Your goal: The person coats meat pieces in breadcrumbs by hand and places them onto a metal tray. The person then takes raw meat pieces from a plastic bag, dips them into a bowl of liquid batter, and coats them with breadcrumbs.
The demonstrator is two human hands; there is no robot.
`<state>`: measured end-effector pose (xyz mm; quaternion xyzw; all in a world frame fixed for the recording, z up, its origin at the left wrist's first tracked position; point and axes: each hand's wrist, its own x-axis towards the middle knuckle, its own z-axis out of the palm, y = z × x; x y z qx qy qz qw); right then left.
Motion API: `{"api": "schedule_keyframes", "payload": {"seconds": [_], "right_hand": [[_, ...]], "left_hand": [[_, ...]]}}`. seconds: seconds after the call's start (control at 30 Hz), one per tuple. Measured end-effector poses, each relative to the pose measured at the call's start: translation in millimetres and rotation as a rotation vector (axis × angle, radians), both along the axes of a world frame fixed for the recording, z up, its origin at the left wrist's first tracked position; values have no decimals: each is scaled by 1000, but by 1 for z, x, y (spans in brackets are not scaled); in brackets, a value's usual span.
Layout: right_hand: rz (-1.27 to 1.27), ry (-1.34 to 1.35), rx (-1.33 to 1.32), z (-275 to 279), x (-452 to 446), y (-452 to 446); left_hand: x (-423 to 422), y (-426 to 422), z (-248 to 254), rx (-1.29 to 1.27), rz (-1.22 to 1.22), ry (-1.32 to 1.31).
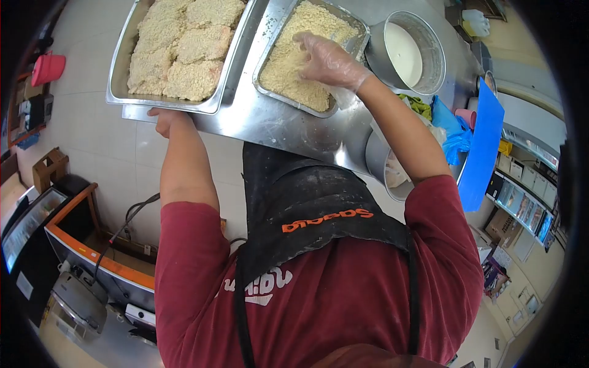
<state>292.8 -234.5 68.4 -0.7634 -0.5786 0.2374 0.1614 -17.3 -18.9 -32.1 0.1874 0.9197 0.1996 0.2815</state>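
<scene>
Crumb-coated pale flat pieces [199, 42] filling deep steel tray [161, 103]; loose beige crumbs [288, 76] lying uncoated-on; gloved right hand [331, 60] hovering, grip half-open, contents unclear; left hand [164, 121] reaching under tray, grip unclear

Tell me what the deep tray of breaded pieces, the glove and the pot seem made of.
The deep tray looks like polished stainless steel, judging by its bright, silvery rim. The glove seems thin, clear plastic: it wrinkles and skin shows through. The pot of white liquid is duller grey metal, perhaps aluminium.
</scene>
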Motion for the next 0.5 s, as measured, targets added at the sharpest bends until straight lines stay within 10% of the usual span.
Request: {"api": "schedule_keyframes", "payload": {"seconds": [0.17,0.3,0.4,0.5], "right_hand": [[-163,-285,-306,22,5,59],[-273,-408,-151,-92,40,86],[-364,-175,-436,4,22,97],[-109,-166,-301,-79,98,90]], "left_hand": [[-6,11,-23,9,145,-75],[-1,1,-6,-3,-4,-27],[-9,10,-29,38,121,-82],[-7,5,-22,-30,-28,14]]}}
